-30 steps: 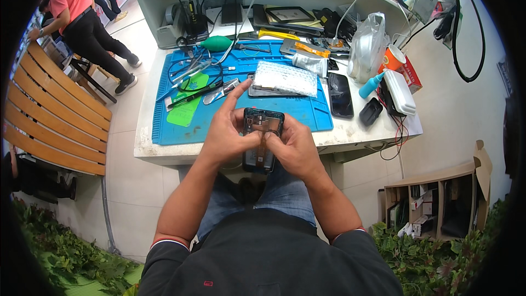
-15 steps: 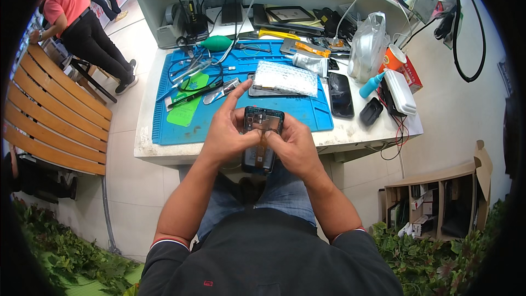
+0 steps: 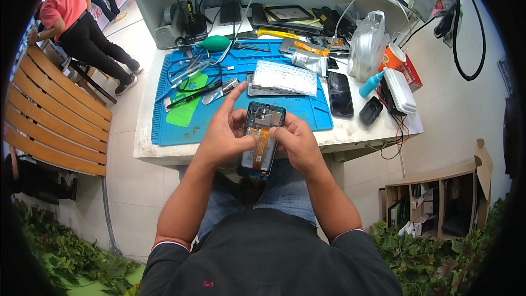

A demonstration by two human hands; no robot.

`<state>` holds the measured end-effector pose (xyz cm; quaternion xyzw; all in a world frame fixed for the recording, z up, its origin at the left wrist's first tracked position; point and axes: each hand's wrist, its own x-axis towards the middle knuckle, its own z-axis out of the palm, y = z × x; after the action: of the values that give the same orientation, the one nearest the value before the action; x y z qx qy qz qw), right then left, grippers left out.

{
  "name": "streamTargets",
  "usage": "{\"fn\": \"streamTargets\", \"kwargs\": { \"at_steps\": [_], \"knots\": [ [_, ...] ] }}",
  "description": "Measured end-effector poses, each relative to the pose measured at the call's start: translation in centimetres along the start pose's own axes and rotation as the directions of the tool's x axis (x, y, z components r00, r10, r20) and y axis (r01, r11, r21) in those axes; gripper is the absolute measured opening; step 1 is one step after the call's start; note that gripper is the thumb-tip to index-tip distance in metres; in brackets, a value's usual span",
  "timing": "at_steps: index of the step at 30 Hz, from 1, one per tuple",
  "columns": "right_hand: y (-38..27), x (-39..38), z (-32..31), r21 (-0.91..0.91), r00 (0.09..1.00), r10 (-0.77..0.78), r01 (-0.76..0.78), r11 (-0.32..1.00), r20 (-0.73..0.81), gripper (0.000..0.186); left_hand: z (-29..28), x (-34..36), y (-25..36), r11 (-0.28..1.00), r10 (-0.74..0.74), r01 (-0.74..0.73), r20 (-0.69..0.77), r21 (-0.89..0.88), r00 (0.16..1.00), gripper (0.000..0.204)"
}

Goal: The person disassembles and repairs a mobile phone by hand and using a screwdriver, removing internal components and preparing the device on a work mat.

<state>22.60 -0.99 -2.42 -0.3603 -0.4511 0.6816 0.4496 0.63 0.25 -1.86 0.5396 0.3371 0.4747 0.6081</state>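
Observation:
Between my two hands is an opened smartphone (image 3: pixel 266 115), held upright over my lap at the bench's front edge. Its back cover is off, so the battery (image 3: pixel 253 156), the board area and an orange flex cable (image 3: pixel 262 147) show. My left hand (image 3: pixel 223 136) grips the phone's left side, thumb on the inner face and index finger stretched away from it. My right hand (image 3: pixel 298 141) holds the right side, its thumb pressing near the top of the flex cable. Beyond them a bubble-wrap packet (image 3: pixel 285 77) lies on a flat dark device on the blue repair mat (image 3: pixel 219 126).
Tweezers, cables and a green card (image 3: pixel 183 111) lie on the mat's left, near a green blower bulb (image 3: pixel 216 43). To the right are a black phone (image 3: pixel 341 94), a blue bottle (image 3: pixel 371 84) and a plastic bag (image 3: pixel 368 49). A person (image 3: pixel 68 8) stands past the slatted wooden bench (image 3: pixel 60 109).
The phone has tilted so its inside catches more light. My thumbs have moved apart, the left one lower on the phone, baring more of the flex cable.

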Motion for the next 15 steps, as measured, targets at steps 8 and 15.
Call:
{"fn": "streamTargets", "kwargs": {
  "at_steps": [8,15],
  "knots": [
    [0.0,0.2,0.1,0.01,0.999,-0.03,0.03,0.999,-0.01,0.028,0.1,-0.3,0.1,0.997,-0.027,0.027,-0.011,0.066,1.0,0.119],
    [0.8,0.2,-0.1,0.009,0.999,-0.028,0.028,1.0,-0.02,0.026,0.4,-0.5,-0.2,0.998,0.007,-0.005,-0.028,0.07,1.0,0.118]
  ]
}}
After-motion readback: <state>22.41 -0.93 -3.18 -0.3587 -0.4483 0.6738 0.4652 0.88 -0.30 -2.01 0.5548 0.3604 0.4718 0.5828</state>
